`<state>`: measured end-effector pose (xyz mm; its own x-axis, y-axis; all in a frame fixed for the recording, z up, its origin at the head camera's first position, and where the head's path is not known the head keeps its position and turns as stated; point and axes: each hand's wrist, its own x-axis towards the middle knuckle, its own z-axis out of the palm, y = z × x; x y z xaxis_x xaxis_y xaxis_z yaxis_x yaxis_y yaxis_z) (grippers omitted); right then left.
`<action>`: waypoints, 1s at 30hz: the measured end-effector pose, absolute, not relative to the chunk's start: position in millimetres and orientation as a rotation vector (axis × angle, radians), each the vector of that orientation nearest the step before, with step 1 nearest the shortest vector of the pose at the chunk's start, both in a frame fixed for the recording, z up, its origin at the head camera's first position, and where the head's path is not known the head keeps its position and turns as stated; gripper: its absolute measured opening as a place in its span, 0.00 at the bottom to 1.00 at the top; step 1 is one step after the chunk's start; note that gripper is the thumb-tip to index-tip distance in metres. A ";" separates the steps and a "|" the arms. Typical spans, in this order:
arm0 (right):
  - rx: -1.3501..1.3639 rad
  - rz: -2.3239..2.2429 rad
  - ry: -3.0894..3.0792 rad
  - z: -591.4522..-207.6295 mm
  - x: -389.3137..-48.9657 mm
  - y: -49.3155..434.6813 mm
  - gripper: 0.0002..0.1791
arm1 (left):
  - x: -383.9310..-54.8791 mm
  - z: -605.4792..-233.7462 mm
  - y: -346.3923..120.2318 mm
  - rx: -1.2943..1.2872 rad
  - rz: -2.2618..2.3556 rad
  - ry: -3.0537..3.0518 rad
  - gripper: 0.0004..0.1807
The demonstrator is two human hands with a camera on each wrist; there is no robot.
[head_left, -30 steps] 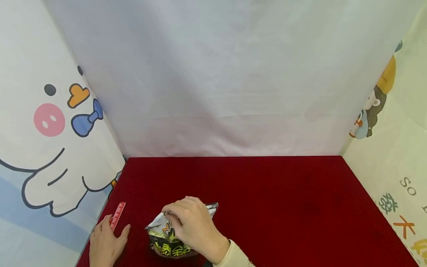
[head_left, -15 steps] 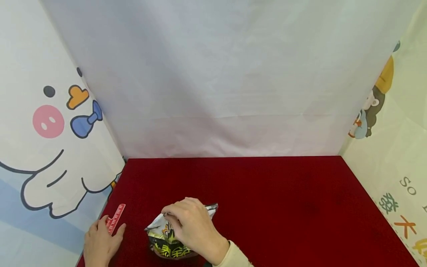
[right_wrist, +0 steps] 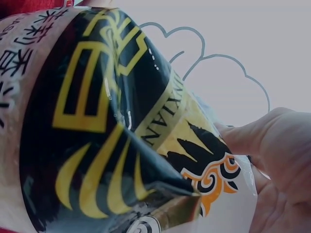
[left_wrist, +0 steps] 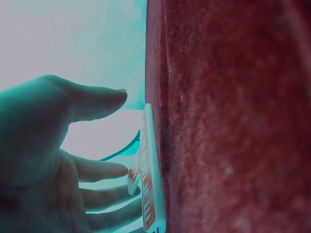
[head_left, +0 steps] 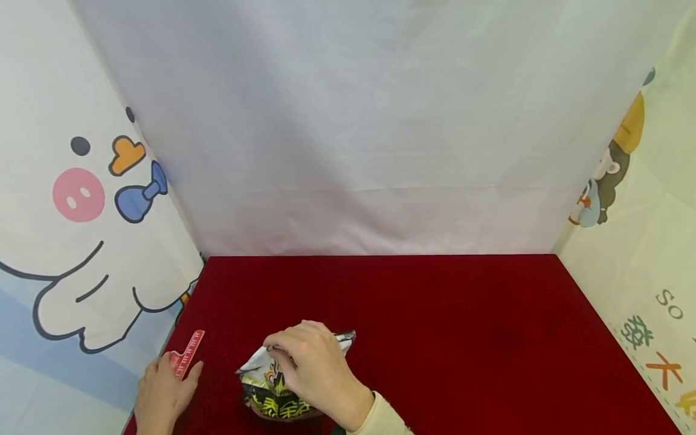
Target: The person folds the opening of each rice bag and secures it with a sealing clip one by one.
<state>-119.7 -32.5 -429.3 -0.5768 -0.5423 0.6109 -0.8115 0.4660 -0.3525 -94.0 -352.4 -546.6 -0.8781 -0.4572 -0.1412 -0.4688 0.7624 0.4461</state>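
A rice bag [head_left: 277,393] with black, yellow and white print stands on the red table at the lower middle of the head view. My right hand [head_left: 321,365] pinches its white top edge. The right wrist view shows the bag's printed side [right_wrist: 97,121] up close, creased below the grip. To the left lies a red bag clip [head_left: 190,353] with white marks along its bar. My left hand [head_left: 163,389] is beside it, fingers extended and thumb apart. In the left wrist view the fingertips reach the tab of the clip [left_wrist: 149,170].
Red cloth covers the table [head_left: 435,338]. A pale curtain [head_left: 380,121] rises behind its back edge. Printed cloth walls stand at the left [head_left: 32,211] and right [head_left: 641,254], the left one close to my left hand.
My left hand has shifted a little to the left, so more of the bag clip shows. The right hand and the rice bag have stayed in place.
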 end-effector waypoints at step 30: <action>1.134 0.875 -2.308 -428.9 -119.8 -32.9 0.05 | -100.4 -543.4 -373.1 -0.719 0.710 2.856 0.44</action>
